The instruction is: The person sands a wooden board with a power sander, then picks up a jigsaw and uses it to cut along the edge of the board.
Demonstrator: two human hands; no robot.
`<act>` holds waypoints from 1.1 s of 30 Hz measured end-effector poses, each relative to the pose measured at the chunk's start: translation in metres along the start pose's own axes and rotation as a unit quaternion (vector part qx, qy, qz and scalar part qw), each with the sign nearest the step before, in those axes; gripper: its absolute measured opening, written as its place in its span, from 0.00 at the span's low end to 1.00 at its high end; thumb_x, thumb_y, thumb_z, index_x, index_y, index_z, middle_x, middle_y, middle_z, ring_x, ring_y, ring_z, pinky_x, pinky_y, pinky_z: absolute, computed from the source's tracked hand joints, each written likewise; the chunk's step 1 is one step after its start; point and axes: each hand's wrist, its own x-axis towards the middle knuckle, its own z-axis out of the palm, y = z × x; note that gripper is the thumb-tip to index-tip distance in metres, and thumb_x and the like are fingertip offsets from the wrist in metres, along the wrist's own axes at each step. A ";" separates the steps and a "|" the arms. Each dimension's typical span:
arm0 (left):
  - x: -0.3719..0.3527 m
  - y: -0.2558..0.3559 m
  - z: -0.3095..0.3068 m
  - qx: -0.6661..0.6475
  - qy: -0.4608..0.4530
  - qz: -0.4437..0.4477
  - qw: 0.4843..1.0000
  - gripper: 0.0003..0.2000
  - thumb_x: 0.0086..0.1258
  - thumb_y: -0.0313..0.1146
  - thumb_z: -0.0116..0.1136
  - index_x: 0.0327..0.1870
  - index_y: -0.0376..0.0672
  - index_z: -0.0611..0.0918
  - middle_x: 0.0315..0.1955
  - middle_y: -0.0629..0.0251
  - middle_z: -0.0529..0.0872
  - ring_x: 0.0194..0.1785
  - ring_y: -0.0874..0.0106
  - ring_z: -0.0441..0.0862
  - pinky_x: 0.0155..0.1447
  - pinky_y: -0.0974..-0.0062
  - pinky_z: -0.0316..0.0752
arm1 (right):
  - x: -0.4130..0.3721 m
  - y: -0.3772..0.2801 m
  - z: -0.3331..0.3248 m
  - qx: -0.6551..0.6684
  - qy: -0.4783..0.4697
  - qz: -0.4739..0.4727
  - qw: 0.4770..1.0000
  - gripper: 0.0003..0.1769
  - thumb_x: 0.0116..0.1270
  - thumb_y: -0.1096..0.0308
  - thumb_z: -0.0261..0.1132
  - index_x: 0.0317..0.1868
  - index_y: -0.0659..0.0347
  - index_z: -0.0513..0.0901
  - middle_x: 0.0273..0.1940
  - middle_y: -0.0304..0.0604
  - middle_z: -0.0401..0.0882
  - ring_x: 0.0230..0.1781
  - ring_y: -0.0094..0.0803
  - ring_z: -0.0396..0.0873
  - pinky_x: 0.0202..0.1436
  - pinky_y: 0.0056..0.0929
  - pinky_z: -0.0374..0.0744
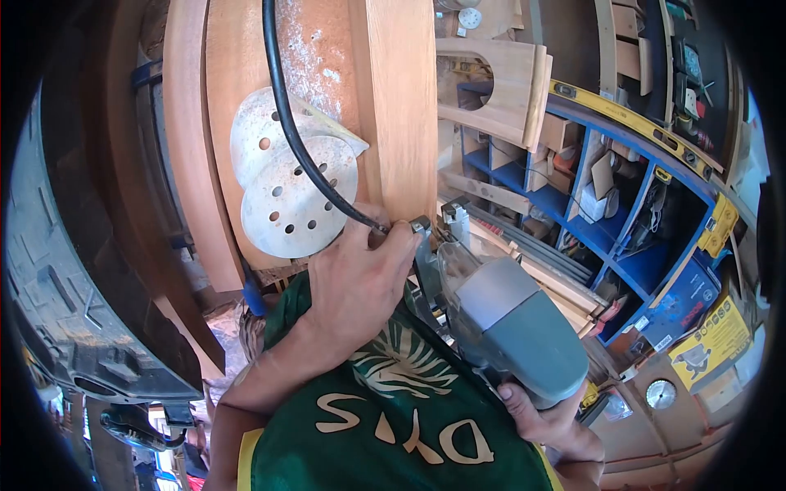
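**Two hands on a grey power tool beside a wooden board**

Green shirt cloth [393, 425] with pale letters fills the bottom of the view, closest to the camera. Just above it, the left hand [360, 278] is closed around the lower end of a black cable [282, 123], which runs up along the wood and out at the top edge. The right hand [550, 424] is at the lower right, with its fingers curled around the rear of a grey power tool [508, 323]. The tool lies between the two hands, and its front end is near the lower edge of an upright wooden board [401, 106]. Two round sanding discs [295, 192] with holes lie overlapping on the wood behind the cable. A blue shelf [610, 245] with small items stands to the right, and a yellow level [634, 121] rests along its top.
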 end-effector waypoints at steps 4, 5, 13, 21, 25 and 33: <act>-0.003 -0.002 0.001 0.001 0.004 -0.002 1.000 0.07 0.73 0.34 0.71 0.44 0.43 0.87 0.40 0.63 0.80 0.29 0.66 0.87 0.28 0.67 0.80 | 0.001 0.001 -0.002 -0.015 -0.001 -0.002 1.000 0.23 0.66 0.64 0.81 0.54 0.70 0.84 0.43 0.46 0.91 0.40 0.32 0.90 0.47 0.28 0.85; -0.004 -0.002 0.001 0.003 0.003 -0.002 1.000 0.07 0.73 0.34 0.71 0.44 0.43 0.87 0.40 0.63 0.80 0.29 0.66 0.87 0.28 0.67 0.80 | 0.002 0.000 -0.003 -0.020 -0.003 -0.003 1.000 0.23 0.66 0.64 0.81 0.54 0.70 0.85 0.42 0.45 0.91 0.39 0.32 0.90 0.47 0.28 0.85; -0.004 -0.004 0.001 -0.010 -0.009 -0.007 1.000 0.07 0.72 0.34 0.72 0.43 0.42 0.87 0.40 0.64 0.81 0.29 0.67 0.87 0.28 0.67 0.80 | 0.012 -0.008 -0.005 -0.067 -0.009 -0.038 0.997 0.18 0.65 0.65 0.80 0.50 0.67 0.87 0.40 0.44 0.92 0.37 0.33 0.90 0.46 0.29 0.85; -0.006 0.000 -0.001 -0.007 -0.027 -0.014 1.000 0.07 0.71 0.33 0.72 0.42 0.42 0.87 0.40 0.63 0.82 0.31 0.67 0.86 0.33 0.64 0.79 | 0.008 -0.005 -0.010 -0.096 -0.017 -0.021 0.995 0.16 0.64 0.66 0.80 0.48 0.66 0.88 0.40 0.46 0.92 0.39 0.34 0.91 0.46 0.30 0.86; -0.006 -0.002 -0.002 -0.018 -0.029 -0.020 0.999 0.06 0.72 0.33 0.72 0.42 0.42 0.87 0.40 0.63 0.82 0.32 0.66 0.85 0.35 0.64 0.78 | 0.009 -0.013 -0.001 -0.055 0.010 -0.022 0.998 0.14 0.65 0.69 0.79 0.47 0.68 0.88 0.40 0.45 0.93 0.38 0.34 0.92 0.45 0.30 0.86; -0.006 -0.004 0.000 -0.015 -0.036 -0.018 0.999 0.07 0.72 0.34 0.70 0.41 0.42 0.86 0.40 0.62 0.82 0.33 0.65 0.86 0.35 0.63 0.79 | 0.013 -0.008 0.003 -0.064 0.038 -0.082 0.994 0.16 0.66 0.69 0.78 0.48 0.70 0.87 0.40 0.47 0.92 0.38 0.33 0.91 0.45 0.29 0.85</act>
